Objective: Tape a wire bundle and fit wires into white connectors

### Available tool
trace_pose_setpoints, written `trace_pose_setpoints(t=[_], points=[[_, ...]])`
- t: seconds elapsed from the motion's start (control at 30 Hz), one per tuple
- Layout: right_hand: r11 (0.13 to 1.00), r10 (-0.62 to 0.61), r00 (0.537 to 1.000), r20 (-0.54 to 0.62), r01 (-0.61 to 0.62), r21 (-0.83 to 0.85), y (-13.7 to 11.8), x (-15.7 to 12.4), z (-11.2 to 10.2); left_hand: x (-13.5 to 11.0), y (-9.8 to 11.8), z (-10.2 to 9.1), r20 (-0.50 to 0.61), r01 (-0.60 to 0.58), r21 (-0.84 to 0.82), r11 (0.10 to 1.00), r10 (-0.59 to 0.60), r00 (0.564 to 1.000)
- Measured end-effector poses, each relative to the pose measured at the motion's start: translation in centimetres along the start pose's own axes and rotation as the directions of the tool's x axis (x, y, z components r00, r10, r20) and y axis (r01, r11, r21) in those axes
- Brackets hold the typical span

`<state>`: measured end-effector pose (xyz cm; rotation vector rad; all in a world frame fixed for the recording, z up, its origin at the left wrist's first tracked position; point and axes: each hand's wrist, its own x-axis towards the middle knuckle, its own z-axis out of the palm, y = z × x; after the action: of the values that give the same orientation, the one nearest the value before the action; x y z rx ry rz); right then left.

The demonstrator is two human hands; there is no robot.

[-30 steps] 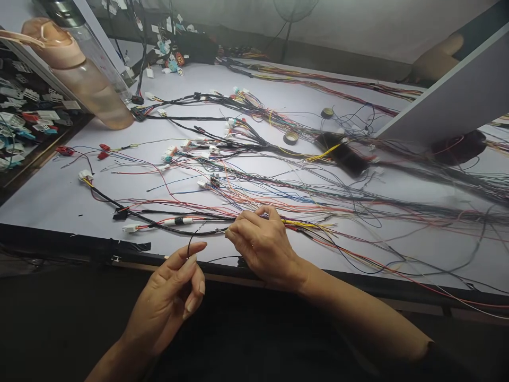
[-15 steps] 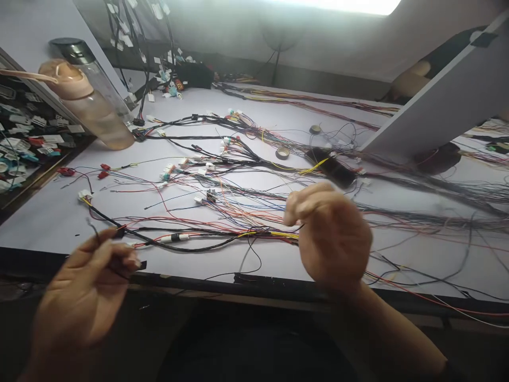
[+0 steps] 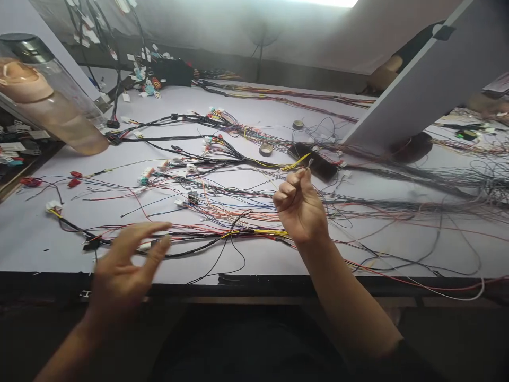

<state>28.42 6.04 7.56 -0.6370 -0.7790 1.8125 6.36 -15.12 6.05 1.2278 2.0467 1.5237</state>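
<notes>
My right hand (image 3: 299,206) is raised over the white table (image 3: 32,233) with its fingers pinched on the end of a thin black wire (image 3: 222,253). The wire's metal tip sticks up above my fingertips, and the wire loops down to the table's front edge. My left hand (image 3: 124,268) hovers at the front left with fingers stretched out and apart, holding nothing. It is just in front of a black sleeved harness branch (image 3: 186,249) with a white connector. Many coloured wires (image 3: 238,204) lie spread between the two hands.
A clear bottle with a pinkish cap (image 3: 47,101) leans at the far left. Two tape rolls (image 3: 265,149) and a black connector block (image 3: 314,162) lie mid-table. A slanted white board (image 3: 421,90) rises at the right. Trays of connectors (image 3: 11,151) sit beyond the left edge.
My right hand left the wire bundle and lifted up holding the black wire's end. My left hand let go of the wire, swung out left and opened. The camera tilted up.
</notes>
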Motion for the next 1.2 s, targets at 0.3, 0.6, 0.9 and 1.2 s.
trace_pose_setpoints(t=[0.3, 0.6, 0.9, 1.2], points=[[0.992, 0.086, 0.989, 0.12, -0.096, 0.081, 1.0, -0.6, -0.8, 4.0, -2.7, 2.1, 0.097, -0.29, 0.473, 0.832, 0.278, 0.956], [0.996, 0.09, 0.991, 0.102, -0.091, 0.007, 2.1, 0.0, -1.3, 8.4, -5.2, 2.6, 0.25, -0.241, 0.604, 0.76, 0.106, 0.962], [0.99, 0.116, 0.987, 0.108, -0.106, -0.094, 2.5, -0.6, -1.0, 8.6, -4.8, 0.4, 0.244, -0.144, 0.246, 0.959, 0.083, 0.966], [0.794, 0.199, 0.928, 0.315, 0.036, -0.606, 1.9, 0.3, 1.4, 7.6, -0.2, 4.0, 0.103, 0.196, -0.514, 0.835, -0.167, 0.981]])
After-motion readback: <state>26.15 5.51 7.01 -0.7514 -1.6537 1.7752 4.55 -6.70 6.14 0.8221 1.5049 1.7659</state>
